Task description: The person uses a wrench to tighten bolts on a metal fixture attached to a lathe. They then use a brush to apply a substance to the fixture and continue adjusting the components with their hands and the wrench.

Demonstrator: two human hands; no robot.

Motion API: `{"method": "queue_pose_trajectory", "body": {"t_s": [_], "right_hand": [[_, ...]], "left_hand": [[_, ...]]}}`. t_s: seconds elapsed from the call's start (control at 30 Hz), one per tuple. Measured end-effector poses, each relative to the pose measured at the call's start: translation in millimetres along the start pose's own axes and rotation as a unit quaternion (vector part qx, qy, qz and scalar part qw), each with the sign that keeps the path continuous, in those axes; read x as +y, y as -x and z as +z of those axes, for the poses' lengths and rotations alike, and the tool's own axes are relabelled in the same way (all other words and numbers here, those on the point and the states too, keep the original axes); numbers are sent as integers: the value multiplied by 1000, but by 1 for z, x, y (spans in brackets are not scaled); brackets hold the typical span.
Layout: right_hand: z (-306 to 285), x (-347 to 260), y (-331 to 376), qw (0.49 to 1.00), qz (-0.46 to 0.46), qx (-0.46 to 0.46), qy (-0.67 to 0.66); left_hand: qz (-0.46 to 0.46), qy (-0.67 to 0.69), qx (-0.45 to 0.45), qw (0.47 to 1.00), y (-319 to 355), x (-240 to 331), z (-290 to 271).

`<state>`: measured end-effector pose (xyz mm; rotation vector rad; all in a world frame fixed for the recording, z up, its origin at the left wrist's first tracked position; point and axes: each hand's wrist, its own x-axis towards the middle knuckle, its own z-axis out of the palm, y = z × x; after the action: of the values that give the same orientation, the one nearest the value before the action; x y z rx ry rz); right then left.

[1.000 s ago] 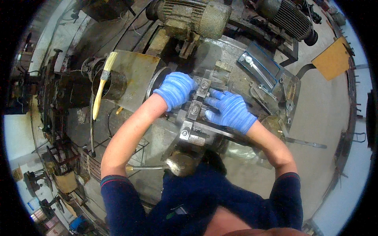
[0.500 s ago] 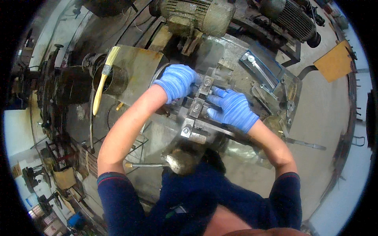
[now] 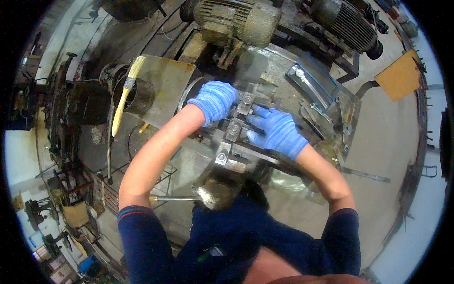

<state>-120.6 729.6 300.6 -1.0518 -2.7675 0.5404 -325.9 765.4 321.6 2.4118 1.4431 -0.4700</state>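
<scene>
My left hand [image 3: 215, 102], in a blue knitted glove, is closed at the left side of a row of metal blocks with bolts. Its fingertips are hidden, so what they grip cannot be made out. On the row's other side my right hand [image 3: 280, 133], gloved the same, rests with fingers stretched and apart against the metalwork. Between and below the hands stand the far bolted block [image 3: 246, 101], the middle bolted block [image 3: 234, 129] and the near bolted block [image 3: 222, 154]. A metal bar [image 3: 254, 154] runs rightward from the near block.
A wooden-handled brush [image 3: 122, 102] lies across a sheet-metal plate [image 3: 163, 80] at left. A dial caliper [image 3: 309, 85] sits in a blue-edged case at right, with wrenches [image 3: 346, 128] nearby. Behind is a grimy motor [image 3: 236, 19]. A rounded metal knob [image 3: 213, 196] stands close to my body.
My left hand has shifted slightly toward me beside the blocks. The right hand keeps about the same place and shape. The whole view has moved a little.
</scene>
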Motion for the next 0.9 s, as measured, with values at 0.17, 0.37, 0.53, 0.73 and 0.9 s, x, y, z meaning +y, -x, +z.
{"method": "queue_pose_trajectory", "body": {"t_s": [0.17, 0.37, 0.53, 0.73, 0.9], "right_hand": [[4, 4, 1, 999, 3, -31, 25], [0, 0, 0, 1000, 7, -19, 7], [-1, 1, 0, 1000, 7, -22, 16], [4, 4, 1, 999, 7, -34, 18], [3, 4, 0, 999, 3, -40, 25]], "left_hand": [[11, 2, -7, 1000, -5, -1, 5], [30, 21, -2, 999, -3, 0, 0], [21, 96, 25, 995, 1, -6, 3], [9, 47, 14, 999, 2, 0, -7], [24, 81, 39, 996, 1, -5, 2]]}}
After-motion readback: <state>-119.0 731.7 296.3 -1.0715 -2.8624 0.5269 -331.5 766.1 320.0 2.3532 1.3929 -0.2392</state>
